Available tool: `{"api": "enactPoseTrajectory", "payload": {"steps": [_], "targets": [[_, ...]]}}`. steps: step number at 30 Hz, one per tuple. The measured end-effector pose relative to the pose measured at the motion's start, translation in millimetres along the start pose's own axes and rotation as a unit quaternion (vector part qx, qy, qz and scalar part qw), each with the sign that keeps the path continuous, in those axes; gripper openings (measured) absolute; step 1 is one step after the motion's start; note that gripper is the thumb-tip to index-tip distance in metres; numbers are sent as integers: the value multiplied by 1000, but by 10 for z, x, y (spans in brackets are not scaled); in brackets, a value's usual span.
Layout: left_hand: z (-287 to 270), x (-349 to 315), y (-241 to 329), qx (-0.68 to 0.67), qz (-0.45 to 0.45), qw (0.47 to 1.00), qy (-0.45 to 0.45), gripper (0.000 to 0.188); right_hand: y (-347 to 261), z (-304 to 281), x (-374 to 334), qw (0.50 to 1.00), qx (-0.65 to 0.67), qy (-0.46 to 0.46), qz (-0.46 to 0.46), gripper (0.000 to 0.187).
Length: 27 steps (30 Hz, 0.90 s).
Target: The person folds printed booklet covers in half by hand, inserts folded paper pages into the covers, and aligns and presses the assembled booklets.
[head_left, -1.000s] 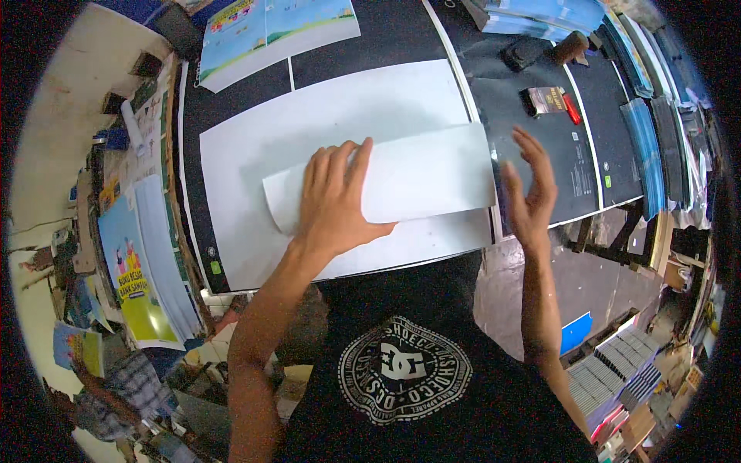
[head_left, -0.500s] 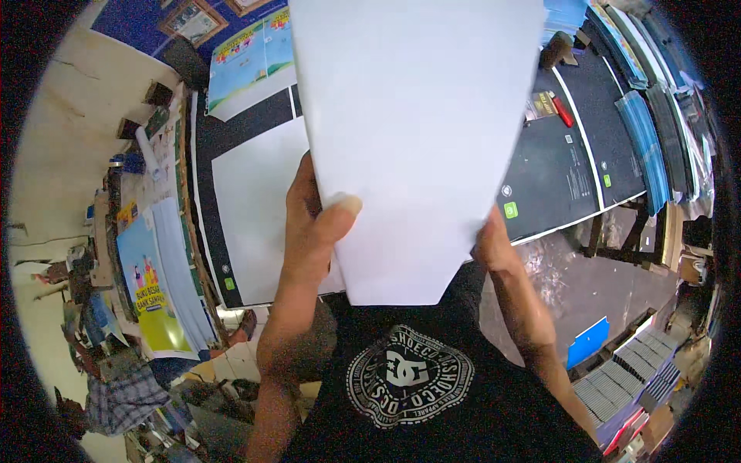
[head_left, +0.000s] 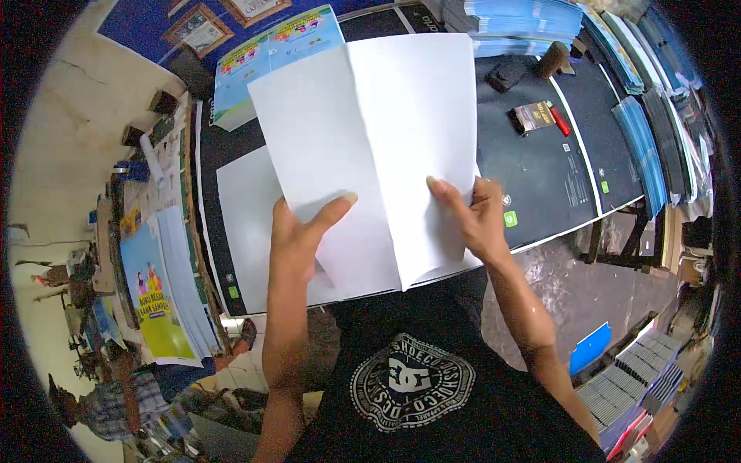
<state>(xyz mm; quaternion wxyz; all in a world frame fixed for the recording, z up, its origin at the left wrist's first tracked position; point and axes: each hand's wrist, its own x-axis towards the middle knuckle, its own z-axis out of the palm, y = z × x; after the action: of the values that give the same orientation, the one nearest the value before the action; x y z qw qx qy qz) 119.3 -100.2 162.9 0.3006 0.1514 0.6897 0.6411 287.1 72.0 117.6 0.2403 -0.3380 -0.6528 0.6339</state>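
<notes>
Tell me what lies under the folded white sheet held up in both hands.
Under the folded white sheet, held by the left hand and right hand, a flat white sheet shows on the black table. What lies directly behind the raised sheet is hidden.

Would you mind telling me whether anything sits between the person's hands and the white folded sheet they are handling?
Nothing visible does. The left hand and right hand both grip the folded white sheet directly at its lower part, thumbs on its near face, lifted above the white sheets lying on the dark table.
</notes>
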Motion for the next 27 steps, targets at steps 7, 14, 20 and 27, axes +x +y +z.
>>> {"api": "enactPoseTrajectory", "payload": {"steps": [7, 14, 20, 27], "targets": [[306, -174, -59, 146, 85, 974, 153, 35, -91, 124, -124, 994, -51, 30, -95, 38], [587, -440, -422, 12, 243, 970, 2, 95, -98, 662, -438, 927, -23, -186, -326, 114], [495, -448, -259, -18, 209, 975, 73, 51, -212, 645, -495, 916, -90, -211, -329, 117], [12, -344, -263, -225, 107, 968, 42, 45, -339, 259, -244, 950, -35, -143, -276, 80]]}}
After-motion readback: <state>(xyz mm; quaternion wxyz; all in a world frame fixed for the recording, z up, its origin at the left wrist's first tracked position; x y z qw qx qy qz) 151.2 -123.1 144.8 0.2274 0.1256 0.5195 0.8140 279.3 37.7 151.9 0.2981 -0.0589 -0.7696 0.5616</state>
